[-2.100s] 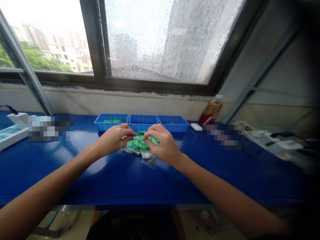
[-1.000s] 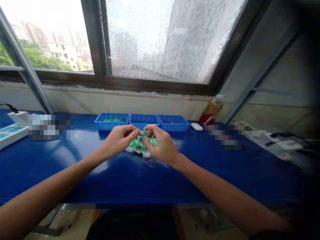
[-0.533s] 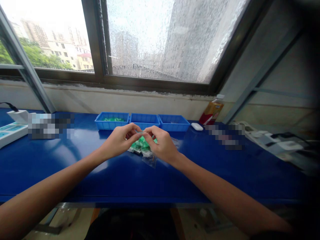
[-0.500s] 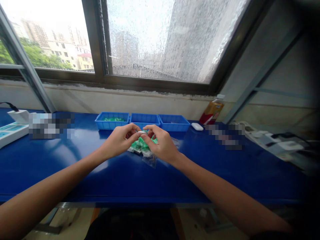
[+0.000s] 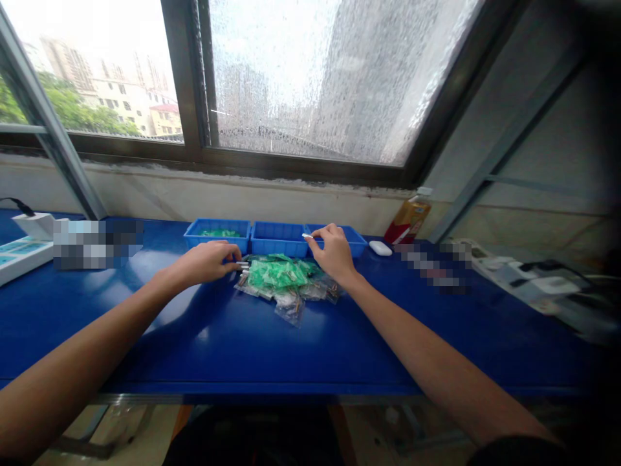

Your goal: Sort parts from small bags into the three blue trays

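Note:
A pile of small clear and green plastic packets (image 5: 279, 275) lies on the blue table in front of me. My right hand (image 5: 334, 251) pinches a small white piece (image 5: 307, 236) between thumb and fingertips, over the near edge of the right and middle bins. At the left edge of the pile, my left hand (image 5: 213, 261) has its thumb and fingers curled together beside some thin white pieces (image 5: 243, 265). Whether one of these is in its grip is too small to make out.
Three blue bins stand in a row at the back: the left bin (image 5: 193, 241) with green packets, the middle bin (image 5: 276, 247) and the right bin (image 5: 356, 243). Further right are a white case (image 5: 380, 248) and a bottle (image 5: 408, 217). A power strip (image 5: 26, 259) lies at left.
My hands were together above the pile and have moved apart. The left went left to the pile's edge; the right went right and back toward the bins with the white piece.

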Demonstrator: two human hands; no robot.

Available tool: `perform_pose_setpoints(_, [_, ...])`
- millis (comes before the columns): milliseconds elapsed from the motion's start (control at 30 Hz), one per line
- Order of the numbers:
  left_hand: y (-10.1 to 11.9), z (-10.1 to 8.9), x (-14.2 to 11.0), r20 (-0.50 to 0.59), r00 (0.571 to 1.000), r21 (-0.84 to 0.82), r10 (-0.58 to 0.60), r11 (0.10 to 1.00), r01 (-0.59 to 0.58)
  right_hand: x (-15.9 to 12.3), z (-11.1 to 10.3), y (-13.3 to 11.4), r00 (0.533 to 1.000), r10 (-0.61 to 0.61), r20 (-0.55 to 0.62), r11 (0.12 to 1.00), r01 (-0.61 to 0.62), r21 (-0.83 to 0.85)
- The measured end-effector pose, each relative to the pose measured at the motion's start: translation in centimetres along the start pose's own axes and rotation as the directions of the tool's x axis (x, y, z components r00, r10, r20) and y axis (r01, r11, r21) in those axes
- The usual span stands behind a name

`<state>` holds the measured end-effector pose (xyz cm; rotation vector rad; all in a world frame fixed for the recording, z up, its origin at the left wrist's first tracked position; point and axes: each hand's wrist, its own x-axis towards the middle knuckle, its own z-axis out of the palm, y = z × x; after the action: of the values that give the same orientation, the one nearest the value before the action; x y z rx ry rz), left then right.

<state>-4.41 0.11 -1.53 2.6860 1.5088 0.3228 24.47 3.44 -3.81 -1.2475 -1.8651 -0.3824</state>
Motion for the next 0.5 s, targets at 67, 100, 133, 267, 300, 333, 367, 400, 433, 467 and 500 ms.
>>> perform_pose_setpoints(67, [-0.3, 0.7, 0.0, 0.044, 0.999, 0.004, 0.010, 1.000, -0.010, -0.1, 0.3, 0.3, 1.000, 0.008, 0.009, 0.999, -0.008, -0.031])
perform_pose_setpoints(100, [-0.2, 1.0, 0.0, 0.048, 0.999, 0.007, 0.007, 1.000, -0.008, -0.1, 0.4, 0.3, 1.000, 0.013, 0.016, 0.999, -0.012, -0.044])
perform_pose_setpoints(133, [-0.1, 1.2, 0.0, 0.043, 0.999, 0.014, -0.002, 1.000, 0.001, -0.2, 0.4, 0.1, 1.000, 0.020, 0.024, 0.998, -0.019, -0.056])
perform_pose_setpoints(267, [0.3, 1.5, -0.1, 0.032, 0.998, 0.061, -0.046, 0.997, 0.044, -0.3, 0.3, -0.3, 0.997, 0.054, 0.056, 0.996, -0.049, -0.079])
perform_pose_setpoints(300, [0.2, 1.5, -0.1, 0.033, 0.998, 0.071, -0.054, 0.996, 0.052, -0.2, 0.3, -0.3, 0.996, 0.059, 0.063, 0.995, -0.053, -0.081])
perform_pose_setpoints(333, [0.2, 1.5, -0.1, 0.032, 0.997, 0.077, -0.063, 0.995, 0.061, -0.2, 0.2, -0.3, 0.996, 0.061, 0.067, 0.995, -0.056, -0.082])
perform_pose_setpoints(367, [0.1, 1.4, 0.0, 0.025, 0.997, 0.079, -0.075, 0.994, 0.073, -0.2, 0.2, -0.2, 0.996, 0.063, 0.070, 0.995, -0.057, -0.082])
perform_pose_setpoints(400, [0.1, 1.3, 0.0, 0.013, 0.996, 0.077, -0.087, 0.993, 0.086, -0.2, 0.2, -0.2, 0.995, 0.063, 0.072, 0.995, -0.057, -0.082])
perform_pose_setpoints(433, [0.2, 1.2, 0.0, -0.002, 0.995, 0.072, -0.098, 0.993, 0.098, -0.2, 0.3, -0.1, 0.995, 0.063, 0.075, 0.995, -0.057, -0.081])
perform_pose_setpoints(467, [0.3, 1.0, 0.1, -0.017, 0.994, 0.061, -0.105, 0.992, 0.106, -0.2, 0.3, -0.1, 0.995, 0.064, 0.077, 0.995, -0.058, -0.080])
perform_pose_setpoints(500, [0.5, 0.9, 0.1, -0.032, 0.994, 0.047, -0.105, 0.993, 0.106, -0.3, 0.2, -0.1, 0.995, 0.065, 0.078, 0.995, -0.058, -0.080])
